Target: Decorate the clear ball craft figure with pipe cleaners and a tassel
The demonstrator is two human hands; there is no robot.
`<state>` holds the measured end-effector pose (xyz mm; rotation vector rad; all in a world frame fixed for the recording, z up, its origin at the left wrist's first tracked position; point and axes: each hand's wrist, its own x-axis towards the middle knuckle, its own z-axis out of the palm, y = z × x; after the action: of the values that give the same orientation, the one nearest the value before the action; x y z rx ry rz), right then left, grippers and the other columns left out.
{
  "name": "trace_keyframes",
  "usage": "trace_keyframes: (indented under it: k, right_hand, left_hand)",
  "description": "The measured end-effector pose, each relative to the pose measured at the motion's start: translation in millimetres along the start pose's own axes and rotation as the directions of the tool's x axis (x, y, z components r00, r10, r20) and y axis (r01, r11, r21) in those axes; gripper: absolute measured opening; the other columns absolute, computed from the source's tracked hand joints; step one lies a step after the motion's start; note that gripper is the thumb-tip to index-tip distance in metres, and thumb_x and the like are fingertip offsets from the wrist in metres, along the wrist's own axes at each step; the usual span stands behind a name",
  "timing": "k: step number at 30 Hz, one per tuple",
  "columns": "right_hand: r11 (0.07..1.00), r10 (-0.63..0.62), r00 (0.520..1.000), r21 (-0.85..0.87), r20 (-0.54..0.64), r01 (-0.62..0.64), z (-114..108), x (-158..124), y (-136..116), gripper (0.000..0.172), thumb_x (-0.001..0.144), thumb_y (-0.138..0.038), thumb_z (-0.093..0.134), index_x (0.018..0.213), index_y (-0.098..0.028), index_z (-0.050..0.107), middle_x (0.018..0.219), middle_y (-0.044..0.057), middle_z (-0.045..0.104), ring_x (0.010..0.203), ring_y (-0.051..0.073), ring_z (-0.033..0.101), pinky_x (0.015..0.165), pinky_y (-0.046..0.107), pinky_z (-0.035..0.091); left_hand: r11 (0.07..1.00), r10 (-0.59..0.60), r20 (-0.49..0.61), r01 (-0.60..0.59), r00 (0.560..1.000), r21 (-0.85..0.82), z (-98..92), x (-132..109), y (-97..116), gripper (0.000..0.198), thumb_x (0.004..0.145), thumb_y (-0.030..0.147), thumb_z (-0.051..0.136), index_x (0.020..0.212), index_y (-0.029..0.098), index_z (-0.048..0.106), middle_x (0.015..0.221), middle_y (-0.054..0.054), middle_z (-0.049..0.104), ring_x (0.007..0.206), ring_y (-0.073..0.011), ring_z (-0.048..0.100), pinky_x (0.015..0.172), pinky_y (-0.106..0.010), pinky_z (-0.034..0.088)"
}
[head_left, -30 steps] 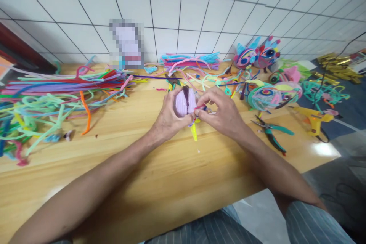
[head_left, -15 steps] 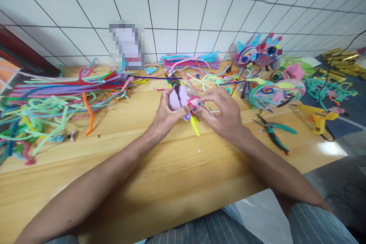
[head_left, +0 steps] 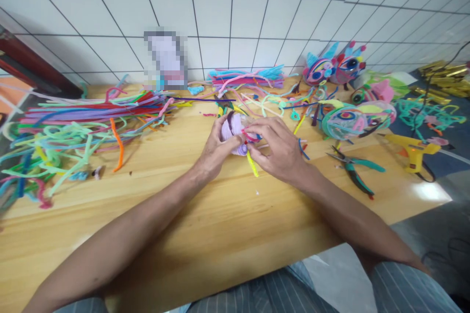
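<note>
Between my hands is a small lilac craft figure (head_left: 231, 128) wound from pipe cleaners, with a dark purple strand over its top and a lilac curl low down. My left hand (head_left: 217, 149) is closed around its left side, thumb across the front. My right hand (head_left: 281, 149) pinches at its right side, at a pink-red pipe cleaner (head_left: 250, 136); the fingertips partly hide this spot. A yellow strip (head_left: 252, 164) hangs below the figure.
Bundled pipe cleaners (head_left: 95, 110) and tangled green ones (head_left: 69, 156) lie left. Another bundle (head_left: 246, 77) lies by the wall. At right are pliers (head_left: 354, 166), a yellow glue gun (head_left: 414, 151) and several pipe-cleaner figures (head_left: 341, 124). A blurred-out object (head_left: 167, 58) leans on the wall.
The view has shifted slightly. My right hand's fingers have moved over the figure's right side and now cover more of it. My left hand keeps its hold.
</note>
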<state>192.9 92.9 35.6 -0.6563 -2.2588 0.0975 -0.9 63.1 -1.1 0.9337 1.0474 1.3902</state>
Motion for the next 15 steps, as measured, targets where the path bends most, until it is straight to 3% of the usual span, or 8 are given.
trace_keyframes:
  k: [15]
  right_hand:
    - [1.0,-0.004,0.998,-0.003,0.06,0.004,-3.4,0.9,-2.1,0.043,0.094,-0.014,0.069,0.134,-0.029,0.068,0.136,0.012,0.08,0.127,0.034,0.075,0.108,0.057,0.061]
  left_hand:
    - [0.996,-0.071,-0.054,0.068,0.996,-0.059,7.4,-5.3,2.7,0.064,0.075,0.041,0.082,0.134,0.028,0.06,0.129,-0.005,0.073,0.116,-0.028,0.072,0.087,-0.038,0.064]
